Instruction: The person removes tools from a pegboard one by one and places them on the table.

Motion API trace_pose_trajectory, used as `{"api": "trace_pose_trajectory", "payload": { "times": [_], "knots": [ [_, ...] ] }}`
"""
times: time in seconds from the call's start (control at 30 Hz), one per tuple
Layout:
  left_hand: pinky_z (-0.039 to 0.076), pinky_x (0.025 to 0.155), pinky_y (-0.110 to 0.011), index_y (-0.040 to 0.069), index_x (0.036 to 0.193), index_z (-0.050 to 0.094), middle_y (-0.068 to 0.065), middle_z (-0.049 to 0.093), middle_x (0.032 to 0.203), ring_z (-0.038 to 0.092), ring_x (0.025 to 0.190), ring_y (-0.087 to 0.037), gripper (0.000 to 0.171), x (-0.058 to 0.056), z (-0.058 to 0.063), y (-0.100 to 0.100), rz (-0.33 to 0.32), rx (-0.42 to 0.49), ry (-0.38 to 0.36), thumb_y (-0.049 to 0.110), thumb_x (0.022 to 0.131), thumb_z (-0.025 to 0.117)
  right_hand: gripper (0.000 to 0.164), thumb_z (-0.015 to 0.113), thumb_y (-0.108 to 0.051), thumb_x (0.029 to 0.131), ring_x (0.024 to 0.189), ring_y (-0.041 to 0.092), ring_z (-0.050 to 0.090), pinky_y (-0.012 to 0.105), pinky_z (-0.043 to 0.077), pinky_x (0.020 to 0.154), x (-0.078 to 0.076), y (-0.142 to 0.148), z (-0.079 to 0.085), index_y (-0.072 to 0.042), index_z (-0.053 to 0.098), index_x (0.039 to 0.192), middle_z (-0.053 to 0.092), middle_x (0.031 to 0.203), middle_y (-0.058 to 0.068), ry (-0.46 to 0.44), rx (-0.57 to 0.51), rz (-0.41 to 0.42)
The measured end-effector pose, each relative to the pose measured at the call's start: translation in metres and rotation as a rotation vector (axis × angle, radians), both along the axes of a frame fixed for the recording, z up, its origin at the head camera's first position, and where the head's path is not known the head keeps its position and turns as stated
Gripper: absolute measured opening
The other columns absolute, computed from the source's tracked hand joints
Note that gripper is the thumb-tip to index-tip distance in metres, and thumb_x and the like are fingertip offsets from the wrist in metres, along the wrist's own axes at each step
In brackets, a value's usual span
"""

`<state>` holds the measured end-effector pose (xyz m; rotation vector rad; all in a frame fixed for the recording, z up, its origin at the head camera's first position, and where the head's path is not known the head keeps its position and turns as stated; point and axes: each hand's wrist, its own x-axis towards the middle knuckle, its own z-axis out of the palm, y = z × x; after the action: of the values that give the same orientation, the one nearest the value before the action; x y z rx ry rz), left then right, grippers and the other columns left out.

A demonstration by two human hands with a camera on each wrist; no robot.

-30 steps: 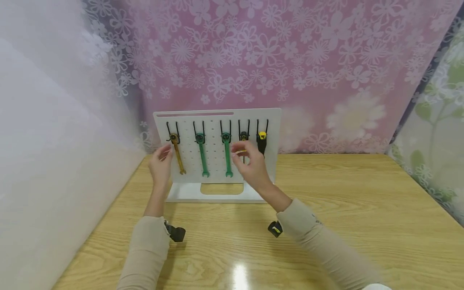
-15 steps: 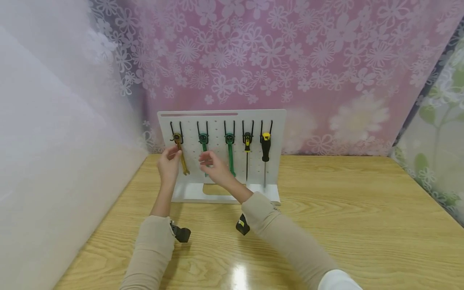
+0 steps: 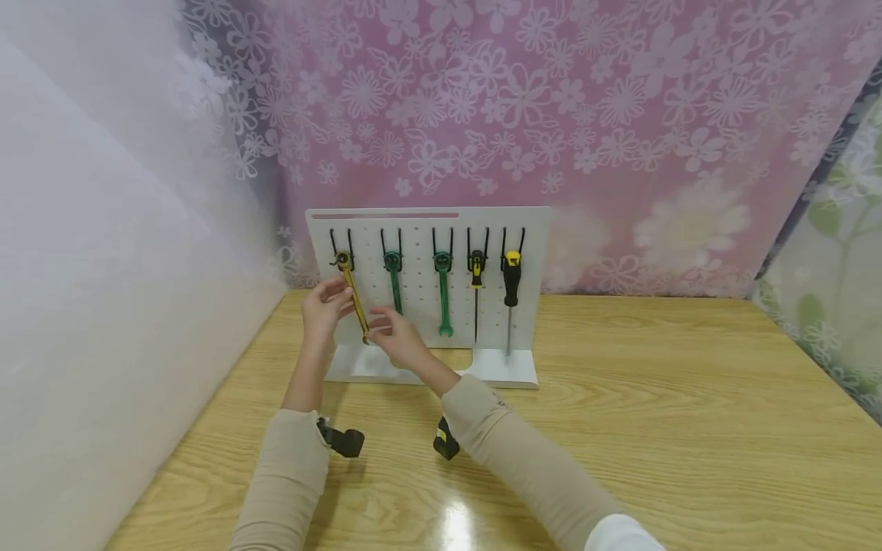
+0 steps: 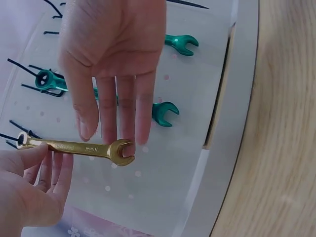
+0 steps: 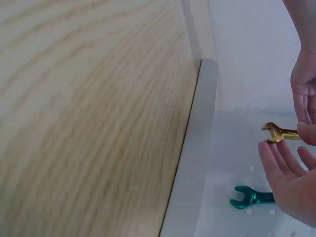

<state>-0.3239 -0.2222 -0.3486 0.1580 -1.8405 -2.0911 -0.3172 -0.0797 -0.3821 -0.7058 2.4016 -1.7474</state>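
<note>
At the left of the white pegboard (image 3: 416,222), a gold combination wrench (image 3: 356,302) slants down from its black hooks, its ring end still at them. My left hand (image 3: 324,310) pinches the shaft between thumb and fingers, just below the ring end; the left wrist view shows this grip from close by. My right hand (image 3: 400,340) is at the lower, open end. Its straight fingers (image 4: 127,113) reach behind that end, and a fingertip shows through the wrench's mouth. The thumb is held apart, also straight.
Two green wrenches (image 3: 444,302) hang in the middle of the board; my right hand covers the lower part of one. Farther right hang a thin screwdriver (image 3: 476,275) and a thicker black-and-yellow screwdriver (image 3: 511,283). The board's white base (image 3: 506,367) stands on a wooden table (image 3: 620,428).
My right hand has swept left from in front of the screwdrivers to the gold wrench's lower end. My left hand has moved in and taken the shaft, and the wrench tilts more now.
</note>
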Motion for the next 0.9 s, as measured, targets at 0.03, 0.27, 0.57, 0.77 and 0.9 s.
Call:
{"api": "trace_pose_trajectory", "payload": {
  "times": [0.03, 0.27, 0.57, 0.77, 0.9],
  "knots": [
    [0.051, 0.081, -0.031, -0.006, 0.12, 0.051, -0.011, 0.054, 0.108, 0.057, 0.09, -0.019, 0.033, 0.001, 0.001, -0.001, -0.01, 0.005, -0.009, 0.002, 0.089, 0.058, 0.04, 0.056, -0.005, 0.091, 0.1, 0.026, 0.058, 0.033, 0.051, 0.08, 0.001, -0.002, -0.001, -0.004, 0.046, 0.13, 0.058, 0.113, 0.015, -0.013, -0.023, -0.002],
    [0.051, 0.082, -0.032, -0.003, 0.123, 0.05, -0.009, 0.053, 0.109, 0.057, 0.092, -0.017, 0.036, 0.005, 0.005, -0.005, -0.063, 0.017, -0.039, 0.004, 0.089, 0.06, 0.037, 0.059, 0.004, 0.087, 0.082, 0.025, 0.063, 0.03, 0.055, 0.069, 0.005, -0.008, -0.004, -0.002, 0.054, 0.123, 0.06, 0.095, 0.014, -0.031, -0.181, -0.035],
    [0.051, 0.081, -0.031, -0.003, 0.125, 0.05, -0.007, 0.053, 0.107, 0.059, 0.085, -0.015, 0.038, 0.013, 0.008, -0.006, -0.098, 0.041, -0.024, 0.005, 0.089, 0.06, 0.036, 0.058, 0.009, 0.085, 0.085, 0.036, 0.06, 0.036, 0.055, 0.071, 0.022, -0.004, 0.013, 0.004, 0.054, 0.121, 0.056, 0.093, 0.021, -0.069, -0.269, -0.01],
    [0.051, 0.081, -0.03, -0.004, 0.124, 0.048, -0.007, 0.052, 0.106, 0.057, 0.088, -0.014, 0.037, 0.017, 0.009, -0.006, -0.101, 0.067, -0.008, 0.003, 0.089, 0.058, 0.035, 0.057, 0.011, 0.085, 0.086, 0.04, 0.059, 0.038, 0.055, 0.071, 0.034, 0.0, 0.025, 0.007, 0.054, 0.12, 0.056, 0.094, 0.026, -0.043, -0.261, -0.014],
    [0.051, 0.081, -0.03, -0.004, 0.123, 0.048, -0.006, 0.052, 0.106, 0.056, 0.089, -0.015, 0.035, 0.021, 0.012, -0.005, -0.098, 0.073, 0.006, 0.003, 0.09, 0.058, 0.035, 0.059, 0.009, 0.085, 0.081, 0.033, 0.061, 0.032, 0.055, 0.068, 0.026, -0.003, 0.015, 0.004, 0.056, 0.119, 0.057, 0.09, 0.019, -0.038, -0.274, -0.017]
  ]
}}
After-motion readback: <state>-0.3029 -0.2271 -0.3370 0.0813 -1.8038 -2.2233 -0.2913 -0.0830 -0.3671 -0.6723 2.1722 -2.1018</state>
